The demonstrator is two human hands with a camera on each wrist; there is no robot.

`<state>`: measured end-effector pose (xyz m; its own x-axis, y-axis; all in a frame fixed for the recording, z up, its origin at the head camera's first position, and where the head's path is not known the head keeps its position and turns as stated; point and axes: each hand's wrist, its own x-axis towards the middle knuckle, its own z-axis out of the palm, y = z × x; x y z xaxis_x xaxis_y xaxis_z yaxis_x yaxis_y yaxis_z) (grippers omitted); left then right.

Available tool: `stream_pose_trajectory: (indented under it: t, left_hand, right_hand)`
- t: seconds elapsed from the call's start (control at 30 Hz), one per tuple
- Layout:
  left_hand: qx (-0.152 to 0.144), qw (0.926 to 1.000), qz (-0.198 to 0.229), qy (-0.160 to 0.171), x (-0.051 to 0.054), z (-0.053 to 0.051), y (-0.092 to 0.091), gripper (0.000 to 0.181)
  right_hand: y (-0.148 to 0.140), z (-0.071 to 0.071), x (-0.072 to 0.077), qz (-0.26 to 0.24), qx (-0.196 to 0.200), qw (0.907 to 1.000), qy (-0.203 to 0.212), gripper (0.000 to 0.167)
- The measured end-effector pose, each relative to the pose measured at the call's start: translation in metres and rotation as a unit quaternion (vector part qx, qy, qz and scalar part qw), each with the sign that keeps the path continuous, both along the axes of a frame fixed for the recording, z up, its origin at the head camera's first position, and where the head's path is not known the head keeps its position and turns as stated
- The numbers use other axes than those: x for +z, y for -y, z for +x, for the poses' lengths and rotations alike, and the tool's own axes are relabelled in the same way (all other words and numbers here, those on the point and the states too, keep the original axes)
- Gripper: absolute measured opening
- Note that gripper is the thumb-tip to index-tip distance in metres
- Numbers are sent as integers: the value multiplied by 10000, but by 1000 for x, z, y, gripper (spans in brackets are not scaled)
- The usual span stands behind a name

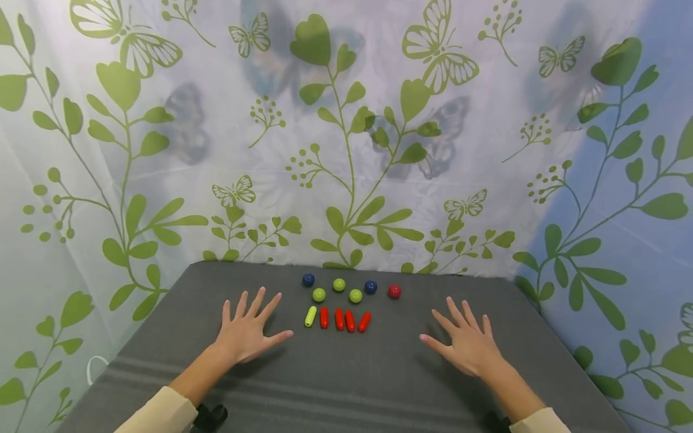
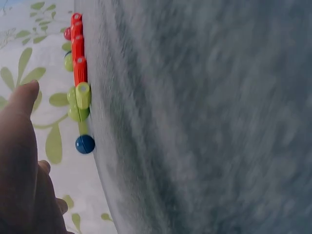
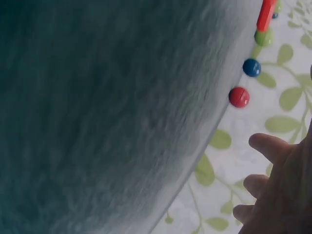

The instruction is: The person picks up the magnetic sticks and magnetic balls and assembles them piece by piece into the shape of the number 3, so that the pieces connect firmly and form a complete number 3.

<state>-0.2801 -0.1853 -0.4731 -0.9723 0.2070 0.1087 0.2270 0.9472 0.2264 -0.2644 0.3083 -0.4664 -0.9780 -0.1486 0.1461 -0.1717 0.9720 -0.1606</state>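
Note:
My left hand is held over the left part of the table with fingers spread, holding nothing. On the right, my right hand is spread the same way and holds nothing. Between them lies a row of small ribbed rods: a yellow-green rod nearest the left hand, then several red rods. Behind the rods sit glossy balls: a blue ball, a green ball, another blue ball and a red ball nearest the right hand. Two more green balls sit closer to the rods.
The dark grey cloth-covered table ends at a white curtain printed with green leaves and butterflies. Curtain panels also stand on the left and right. A white loop shows beside the table's left edge.

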Motion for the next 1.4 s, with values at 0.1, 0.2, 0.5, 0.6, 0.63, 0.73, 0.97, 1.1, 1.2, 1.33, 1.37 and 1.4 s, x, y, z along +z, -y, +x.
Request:
stream_pose_trajectory:
  t: [0.1,0.2,0.5,0.6,0.63,0.73,0.97,1.1,1.2,1.33,1.37,1.4]
  left_hand:
    - [-72,10000,-31,35,1,6,-4,99]
    - [-151,9999,16,71,2,10,-9,99]
    - [-310,9991,241,140,-3,21,-21,97]
    - [-379,9983,402,203,-2,26,-26,95]
    - [-398,9980,428,225,-1,28,-28,95]
    - [-457,9969,551,311,1,34,-33,95]
    - [-537,9931,945,431,2,47,-44,92]
    - [-579,9888,1255,559,3,54,-50,91]
    - [-621,9857,1422,660,4,57,-55,91]
    - [-753,9791,1711,796,0,58,-57,90]
    - [-803,9767,1793,863,-1,59,-57,89]
    - [-854,9738,1888,933,-1,59,-57,88]
  right_hand:
    - [10,3,-1,-13,129,9999,70,85]
    - [20,4,0,10,259,9996,58,84]
    - [47,3,6,-67,646,9974,303,83]
    - [55,0,7,-128,782,9954,543,83]
    - [57,-1,7,-141,816,9946,618,83]
    - [64,-5,7,-220,947,9924,760,83]
    - [78,-18,8,-648,1464,9820,1004,79]
    - [83,-27,5,-998,1734,9731,1144,77]
    - [86,-34,2,-1182,1829,9685,1204,78]
    - [90,-44,-1,-1346,2090,9621,1124,72]
    - [90,-46,-2,-1347,2158,9614,1051,69]
    - [91,-49,-3,-1358,2228,9605,971,65]
